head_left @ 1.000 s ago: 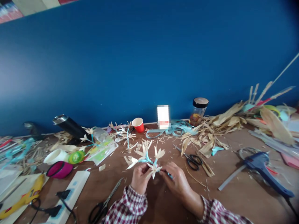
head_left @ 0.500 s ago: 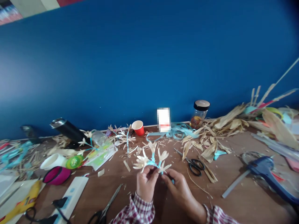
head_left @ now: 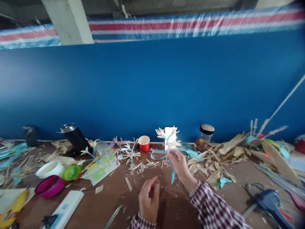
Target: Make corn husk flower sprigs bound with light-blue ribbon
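My right hand (head_left: 179,167) is closed on the lower stem of a husk flower sprig (head_left: 168,140), lifted toward the back of the table. The sprig has pale, pointed petals on blue-wrapped branches, and a blue strip (head_left: 172,173) dangles below my fingers. Over the table's front, my left hand (head_left: 149,198) is loosely curled, thumb apart from the fingers, with nothing visible in it. Just left of it lies a scissor blade (head_left: 113,218), cut off by the frame. Farther back, a second flower sprig (head_left: 132,154) stands left of the red paper cup (head_left: 144,144).
Dry husks (head_left: 228,151) and a lidded jar (head_left: 205,138) are at the back right; a blue glue gun (head_left: 269,202) lies nearer. On the left are a black flask (head_left: 76,138), a magenta bowl-shaped piece (head_left: 50,187) and a white power strip (head_left: 68,208). A blue wall (head_left: 152,86) rises behind.
My right hand has carried the sprig forward and up, away from my left hand, which has let go of it. The view has tilted upward. My right sleeve now covers the black-handled scissors.
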The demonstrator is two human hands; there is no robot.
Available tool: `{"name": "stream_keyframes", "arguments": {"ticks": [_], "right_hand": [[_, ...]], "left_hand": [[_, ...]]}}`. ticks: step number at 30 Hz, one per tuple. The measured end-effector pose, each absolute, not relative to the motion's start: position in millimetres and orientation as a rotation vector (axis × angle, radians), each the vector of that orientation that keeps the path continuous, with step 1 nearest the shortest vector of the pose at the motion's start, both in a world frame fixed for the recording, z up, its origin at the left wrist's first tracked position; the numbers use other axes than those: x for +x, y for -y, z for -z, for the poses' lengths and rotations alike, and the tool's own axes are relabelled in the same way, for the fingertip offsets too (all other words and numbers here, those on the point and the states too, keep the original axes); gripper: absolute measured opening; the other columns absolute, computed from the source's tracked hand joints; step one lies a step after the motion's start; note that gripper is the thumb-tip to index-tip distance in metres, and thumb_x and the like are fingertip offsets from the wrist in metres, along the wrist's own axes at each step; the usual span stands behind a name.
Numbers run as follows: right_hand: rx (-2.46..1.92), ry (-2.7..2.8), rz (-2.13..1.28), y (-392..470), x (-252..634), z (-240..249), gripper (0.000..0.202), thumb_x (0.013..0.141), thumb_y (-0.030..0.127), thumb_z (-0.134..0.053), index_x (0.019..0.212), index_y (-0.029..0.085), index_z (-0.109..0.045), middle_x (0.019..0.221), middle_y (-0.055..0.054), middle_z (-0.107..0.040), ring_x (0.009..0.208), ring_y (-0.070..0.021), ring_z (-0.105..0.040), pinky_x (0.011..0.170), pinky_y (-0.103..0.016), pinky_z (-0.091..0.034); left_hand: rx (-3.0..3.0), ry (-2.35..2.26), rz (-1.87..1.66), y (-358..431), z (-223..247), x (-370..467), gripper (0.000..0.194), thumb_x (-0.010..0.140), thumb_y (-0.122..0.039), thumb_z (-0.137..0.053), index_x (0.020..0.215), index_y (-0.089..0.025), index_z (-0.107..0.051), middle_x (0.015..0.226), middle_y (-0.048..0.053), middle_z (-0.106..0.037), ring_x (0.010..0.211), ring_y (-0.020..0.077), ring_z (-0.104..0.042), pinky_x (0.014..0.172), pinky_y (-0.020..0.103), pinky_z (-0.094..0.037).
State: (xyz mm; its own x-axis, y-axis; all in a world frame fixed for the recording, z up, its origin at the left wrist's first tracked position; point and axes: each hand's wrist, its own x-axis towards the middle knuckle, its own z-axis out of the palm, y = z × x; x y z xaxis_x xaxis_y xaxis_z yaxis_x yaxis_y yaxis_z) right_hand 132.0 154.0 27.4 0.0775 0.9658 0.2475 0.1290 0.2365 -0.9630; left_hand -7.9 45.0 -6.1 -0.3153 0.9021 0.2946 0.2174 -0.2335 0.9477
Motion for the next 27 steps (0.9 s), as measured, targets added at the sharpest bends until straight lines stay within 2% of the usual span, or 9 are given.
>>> {"name": "stream_keyframes", "arguments": {"ticks": [2, 7, 12, 21, 27], "right_hand": [[-1.148, 1.357, -0.86, -175.8, 122.3, -28.2, 0.033, 0.079, 0.045, -0.057, 0.09, 0.014, -0.062, 0.084, -0.008, -0.068, 0.076, -0.0195, -0.061, 0.07, -0.03, -0.047], [-1.177, 1.425, -0.786, -204.6, 98.4, -28.9, 0.037, 0.076, 0.045, -0.057, 0.091, 0.012, -0.064, 0.077, -0.008, -0.068, 0.071, -0.0208, -0.061, 0.068, -0.033, -0.048], [-1.173, 1.526, -0.749, -215.4, 77.1, -42.7, 0.036, 0.078, 0.043, -0.055, 0.094, 0.013, -0.067, 0.081, -0.008, -0.07, 0.073, -0.0215, -0.063, 0.069, -0.033, -0.047], [-1.216, 1.62, -0.647, -235.7, 33.7, -49.8, 0.032, 0.078, 0.042, -0.054, 0.088, 0.015, -0.069, 0.087, -0.01, -0.072, 0.083, -0.0265, -0.065, 0.073, -0.034, -0.046], [-1.26, 1.625, -0.646, -243.6, 18.7, -36.4, 0.028, 0.077, 0.037, -0.054, 0.091, 0.017, -0.067, 0.088, -0.008, -0.071, 0.081, -0.0243, -0.065, 0.069, -0.031, -0.046]], "left_hand": [[1.374, -1.421, -1.576, -44.9, 8.8, -9.6, 0.022, 0.079, -0.037, -0.062, 0.092, -0.022, -0.071, 0.09, 0.011, -0.07, 0.085, 0.0239, -0.064, 0.077, 0.031, -0.049], [1.49, -1.423, -1.522, -43.9, 13.3, -7.8, 0.02, 0.084, -0.031, -0.055, 0.093, -0.021, -0.07, 0.088, 0.011, -0.07, 0.082, 0.022, -0.064, 0.075, 0.03, -0.05], [1.512, -1.411, -1.527, -43.8, 14.1, -7.1, 0.021, 0.086, -0.03, -0.052, 0.093, -0.019, -0.069, 0.084, 0.011, -0.069, 0.078, 0.0208, -0.064, 0.072, 0.029, -0.05], [1.471, -1.425, -1.648, -47.5, 19.3, -0.2, 0.026, 0.085, -0.037, -0.05, 0.085, -0.02, -0.07, 0.074, 0.011, -0.066, 0.07, 0.0214, -0.061, 0.065, 0.03, -0.048], [1.514, -1.45, -1.59, -50.2, 24.7, -1.4, 0.033, 0.085, -0.043, -0.046, 0.084, -0.021, -0.071, 0.073, 0.011, -0.067, 0.071, 0.0226, -0.06, 0.067, 0.032, -0.048]]}}
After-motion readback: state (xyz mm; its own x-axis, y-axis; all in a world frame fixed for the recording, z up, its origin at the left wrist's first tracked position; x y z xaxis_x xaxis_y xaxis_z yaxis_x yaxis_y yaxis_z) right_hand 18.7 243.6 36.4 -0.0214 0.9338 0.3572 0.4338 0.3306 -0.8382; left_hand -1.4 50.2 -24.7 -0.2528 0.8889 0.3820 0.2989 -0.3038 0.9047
